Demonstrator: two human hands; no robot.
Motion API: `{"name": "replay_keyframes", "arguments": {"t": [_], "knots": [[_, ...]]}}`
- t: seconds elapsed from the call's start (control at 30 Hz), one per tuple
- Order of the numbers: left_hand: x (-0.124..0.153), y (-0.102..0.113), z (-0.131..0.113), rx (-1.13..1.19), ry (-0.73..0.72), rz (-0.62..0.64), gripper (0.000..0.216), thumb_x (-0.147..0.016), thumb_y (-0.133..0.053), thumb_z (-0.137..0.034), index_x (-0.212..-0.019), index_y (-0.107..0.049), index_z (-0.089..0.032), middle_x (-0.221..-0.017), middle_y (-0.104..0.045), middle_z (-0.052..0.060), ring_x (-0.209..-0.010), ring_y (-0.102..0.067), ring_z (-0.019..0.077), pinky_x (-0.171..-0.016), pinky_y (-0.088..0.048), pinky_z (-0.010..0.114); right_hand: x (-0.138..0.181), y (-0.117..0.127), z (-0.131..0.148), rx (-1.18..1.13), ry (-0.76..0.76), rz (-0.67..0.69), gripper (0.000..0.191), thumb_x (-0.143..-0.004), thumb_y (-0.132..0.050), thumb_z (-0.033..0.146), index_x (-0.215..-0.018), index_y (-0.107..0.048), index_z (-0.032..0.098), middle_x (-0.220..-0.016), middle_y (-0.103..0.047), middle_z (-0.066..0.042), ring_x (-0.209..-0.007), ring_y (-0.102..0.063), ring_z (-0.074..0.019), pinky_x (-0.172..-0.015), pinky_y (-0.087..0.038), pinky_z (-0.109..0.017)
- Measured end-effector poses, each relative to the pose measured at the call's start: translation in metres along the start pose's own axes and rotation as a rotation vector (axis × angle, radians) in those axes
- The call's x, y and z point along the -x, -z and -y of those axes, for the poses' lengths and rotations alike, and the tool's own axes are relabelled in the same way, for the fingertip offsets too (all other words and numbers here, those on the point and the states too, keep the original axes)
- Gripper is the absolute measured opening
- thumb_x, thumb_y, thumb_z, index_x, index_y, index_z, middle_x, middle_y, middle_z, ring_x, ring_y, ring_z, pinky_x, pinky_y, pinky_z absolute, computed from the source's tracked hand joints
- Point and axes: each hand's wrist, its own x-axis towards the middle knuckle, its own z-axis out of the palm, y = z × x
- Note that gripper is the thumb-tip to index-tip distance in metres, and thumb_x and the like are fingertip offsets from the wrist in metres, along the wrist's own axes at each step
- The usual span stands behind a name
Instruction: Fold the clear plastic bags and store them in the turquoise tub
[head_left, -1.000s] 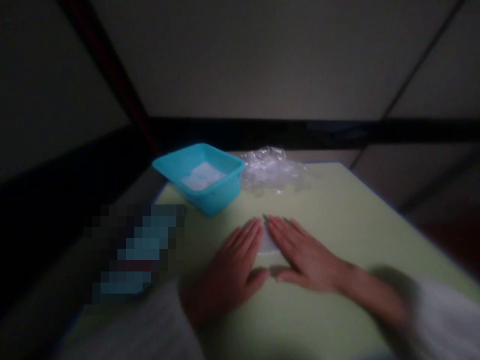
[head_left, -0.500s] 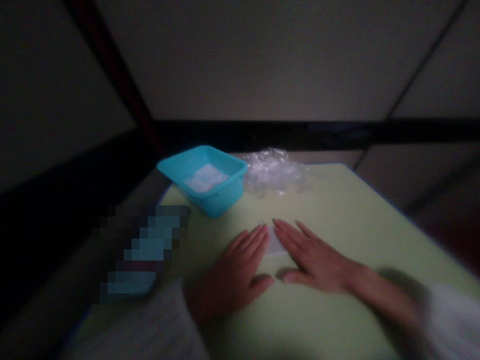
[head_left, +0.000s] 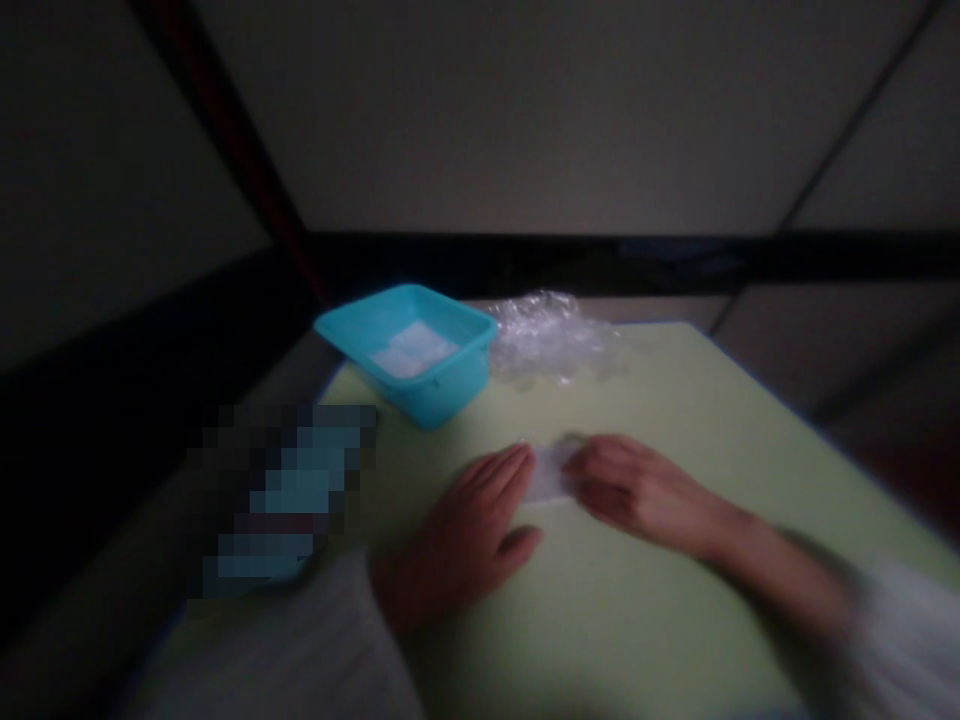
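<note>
My left hand (head_left: 465, 530) lies flat on the pale green table (head_left: 675, 420), fingers stretched out, their tips on the left edge of a small clear plastic bag (head_left: 546, 476). My right hand (head_left: 637, 490) has its fingers curled on the bag's right edge and seems to pinch it. The bag is thin and see-through and lies between the two hands. The picture is dark and a little blurred.
A turquoise plastic tub (head_left: 412, 350) with white pieces inside stands at the table's far left. Beside it lies a heap of crumpled clear plastic (head_left: 555, 340). A pixelated patch (head_left: 285, 490) covers something at the left edge. Dark wall and beams rise behind.
My right hand's fingers, flat on the bag before, have curled up at its right edge. My left hand has stayed flat and nearly still.
</note>
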Motion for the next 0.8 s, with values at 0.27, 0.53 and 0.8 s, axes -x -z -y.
{"name": "replay_keyframes", "arguments": {"t": [0.27, 0.53, 0.8], "knots": [[-0.001, 0.0, 0.001, 0.02, 0.009, -0.034, 0.061, -0.082, -0.055, -0.026, -0.137, -0.036, -0.008, -0.142, -0.042, 0.019, -0.133, -0.038, 0.0268, -0.108, -0.035, 0.045, -0.001, -0.003, -0.001, 0.037, 0.035, 0.019, 0.024, -0.093, -0.044, 0.014, -0.081, -0.064, 0.016, -0.089, -0.066, -0.007, -0.087, -0.058, -0.0192, -0.088, -0.047, -0.037], [-0.011, 0.004, -0.006, 0.37, 0.221, -0.219, 0.027, -0.079, -0.054, -0.02, -0.104, -0.063, -0.016, -0.107, -0.068, 0.009, -0.102, -0.061, 0.0225, -0.091, -0.048, 0.037, -0.004, 0.012, 0.013, -0.575, -0.344, -0.102, 0.013, -0.089, -0.043, 0.019, -0.088, -0.055, 0.017, -0.079, -0.062, -0.004, -0.068, -0.057, -0.0145, -0.063, -0.048, -0.027], [-0.019, 0.007, -0.011, 1.026, 0.547, -0.03, 0.026, -0.075, -0.054, -0.035, -0.069, -0.062, -0.012, -0.063, -0.067, 0.005, -0.054, -0.06, 0.0145, -0.045, -0.042, 0.02, -0.015, 0.003, 0.02, -1.128, -0.782, -0.326, 0.018, -0.083, -0.052, 0.033, -0.071, -0.046, 0.019, -0.052, -0.04, 0.007, -0.045, -0.034, -0.0075, -0.039, -0.026, -0.017]]}}
